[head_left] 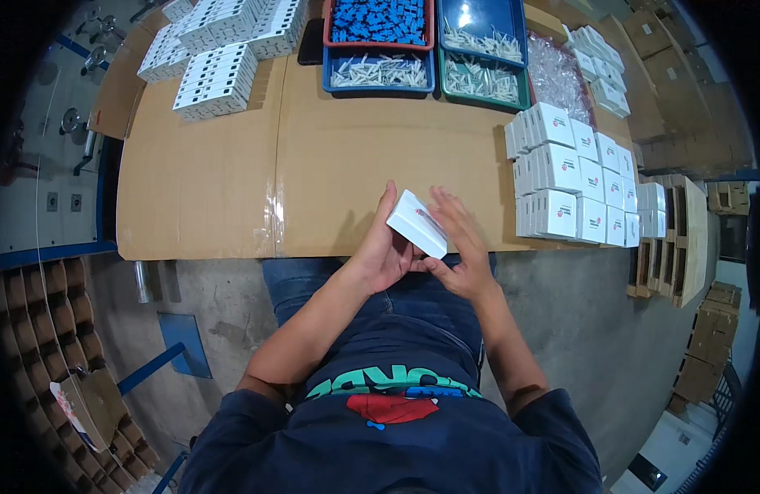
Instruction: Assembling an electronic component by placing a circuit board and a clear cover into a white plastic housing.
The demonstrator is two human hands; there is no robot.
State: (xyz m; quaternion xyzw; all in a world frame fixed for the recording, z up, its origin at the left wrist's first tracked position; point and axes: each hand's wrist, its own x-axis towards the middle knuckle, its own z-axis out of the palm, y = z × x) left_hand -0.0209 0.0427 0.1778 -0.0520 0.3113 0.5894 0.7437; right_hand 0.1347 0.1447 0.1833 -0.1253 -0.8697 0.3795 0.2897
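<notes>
A small white box (418, 224) with a red mark on its face is tilted between my hands, just over the near edge of the cardboard-covered table. My left hand (378, 257) cradles it from the left and underneath, fingers closed around its side. Beside its right edge is my right hand (464, 251), with fingers stretched out and apart and the thumb by the box's lower corner. Whether the right fingertips press on the box cannot be made out.
Stacked white boxes (561, 169) stand at the right of the table (199, 173); more boxes (219, 78) sit at the far left. Along the back are a red tray (433, 25) of blue pieces, blue trays (380, 92) and a green tray (499, 105) of white sticks, and clear plastic bags (557, 74).
</notes>
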